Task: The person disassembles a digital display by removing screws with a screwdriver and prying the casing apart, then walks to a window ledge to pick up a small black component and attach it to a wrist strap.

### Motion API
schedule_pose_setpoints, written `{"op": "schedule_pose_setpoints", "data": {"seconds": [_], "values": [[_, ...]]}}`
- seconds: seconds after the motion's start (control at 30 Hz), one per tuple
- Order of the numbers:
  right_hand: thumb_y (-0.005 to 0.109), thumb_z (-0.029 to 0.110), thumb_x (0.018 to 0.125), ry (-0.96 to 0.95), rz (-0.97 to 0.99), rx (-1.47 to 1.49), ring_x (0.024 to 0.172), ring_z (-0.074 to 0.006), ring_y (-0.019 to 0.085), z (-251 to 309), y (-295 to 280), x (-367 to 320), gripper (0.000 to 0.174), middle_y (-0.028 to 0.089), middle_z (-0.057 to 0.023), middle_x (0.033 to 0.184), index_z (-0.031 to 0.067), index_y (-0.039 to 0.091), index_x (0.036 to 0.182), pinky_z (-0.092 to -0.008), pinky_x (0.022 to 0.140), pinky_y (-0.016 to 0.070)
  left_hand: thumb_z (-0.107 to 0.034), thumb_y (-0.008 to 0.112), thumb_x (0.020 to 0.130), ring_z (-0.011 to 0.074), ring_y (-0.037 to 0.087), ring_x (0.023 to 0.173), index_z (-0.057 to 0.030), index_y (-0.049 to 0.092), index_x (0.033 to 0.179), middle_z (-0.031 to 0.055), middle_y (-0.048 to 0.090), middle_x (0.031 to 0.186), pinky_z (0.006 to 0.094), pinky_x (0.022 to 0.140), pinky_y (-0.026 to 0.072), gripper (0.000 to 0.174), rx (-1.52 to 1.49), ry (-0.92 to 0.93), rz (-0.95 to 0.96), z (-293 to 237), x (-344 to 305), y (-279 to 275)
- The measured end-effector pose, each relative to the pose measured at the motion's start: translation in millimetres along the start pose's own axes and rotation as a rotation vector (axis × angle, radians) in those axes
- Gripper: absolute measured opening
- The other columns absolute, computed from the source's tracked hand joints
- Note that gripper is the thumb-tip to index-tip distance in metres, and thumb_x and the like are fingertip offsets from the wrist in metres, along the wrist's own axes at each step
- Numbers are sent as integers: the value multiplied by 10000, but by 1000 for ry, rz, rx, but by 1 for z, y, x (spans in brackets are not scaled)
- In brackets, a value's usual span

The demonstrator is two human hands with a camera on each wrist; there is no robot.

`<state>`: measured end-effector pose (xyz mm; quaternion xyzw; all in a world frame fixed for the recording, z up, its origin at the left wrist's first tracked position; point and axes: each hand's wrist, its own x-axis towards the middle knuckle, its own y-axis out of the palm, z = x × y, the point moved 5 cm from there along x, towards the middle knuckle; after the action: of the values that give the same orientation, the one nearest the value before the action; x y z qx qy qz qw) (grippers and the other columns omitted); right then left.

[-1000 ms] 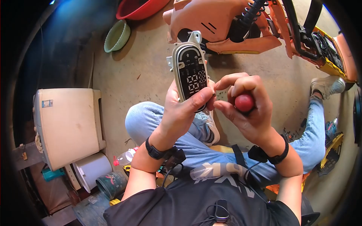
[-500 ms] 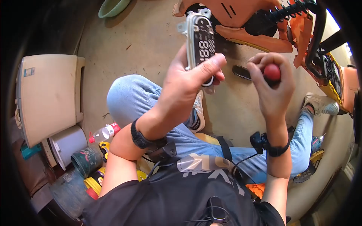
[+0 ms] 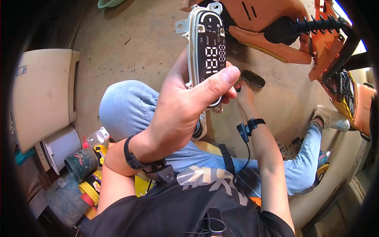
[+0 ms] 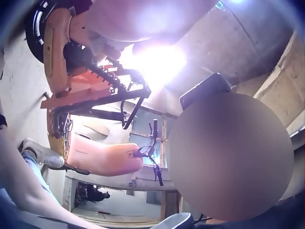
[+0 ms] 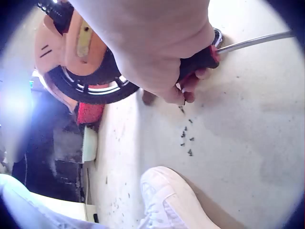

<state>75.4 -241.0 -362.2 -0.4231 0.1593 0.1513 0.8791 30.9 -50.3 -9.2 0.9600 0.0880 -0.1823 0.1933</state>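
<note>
My left hand (image 3: 181, 98) grips a digital dashboard display (image 3: 211, 51), its thumb across the lower end. The display has a pale casing with mounting tabs and a black face with white digits. Lower down, near the floor, my right hand (image 3: 245, 96) is partly hidden behind the left. In the right wrist view its fingers wrap a screwdriver (image 5: 200, 62) with a red and black handle, the metal shaft pointing right. A small dark screw (image 5: 184, 101) shows at its fingertips. Several dark screws (image 5: 184, 134) lie on the floor below this hand.
A black oval part (image 3: 253, 79) lies on the floor just beyond the right hand. The orange scooter body (image 3: 268, 43) stands ahead and to the right. At left are a cream cabinet (image 3: 41, 91), a white bucket (image 3: 61, 148) and a plastic bottle (image 3: 96, 138).
My right hand has left the display's side, moved right, then gone down toward the floor with the red-ended screwdriver. The left hand keeps holding the display, and the head view has shifted.
</note>
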Motion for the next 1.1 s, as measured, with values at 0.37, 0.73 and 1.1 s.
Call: {"op": "schedule_pose_setpoints", "data": {"seconds": [0.37,0.73,1.1], "values": [[759,238,759,35,-83,129,812,-324,703,-13,26,11,283,706,-156,861,61,642,947,-413,721,538,-242,665,966,109,623,862,-31,604,1160,32,646,976,270,709,483,294,4,-11,52,2,3,-7],[587,253,996,-433,-31,924,612,-34,502,168,-194,-81,228,641,-8,803,35,643,960,-183,528,366,-266,694,950,103,633,859,-49,557,1248,35,658,1015,254,739,498,393,-53,82,65,-2,0,-7],[695,289,890,-1289,10,748,502,-149,504,287,-283,-258,248,637,-71,729,81,598,984,-267,484,385,-201,712,919,141,641,872,-41,560,1175,79,656,1054,316,783,495,338,-96,130,176,-4,-10,7]]}}
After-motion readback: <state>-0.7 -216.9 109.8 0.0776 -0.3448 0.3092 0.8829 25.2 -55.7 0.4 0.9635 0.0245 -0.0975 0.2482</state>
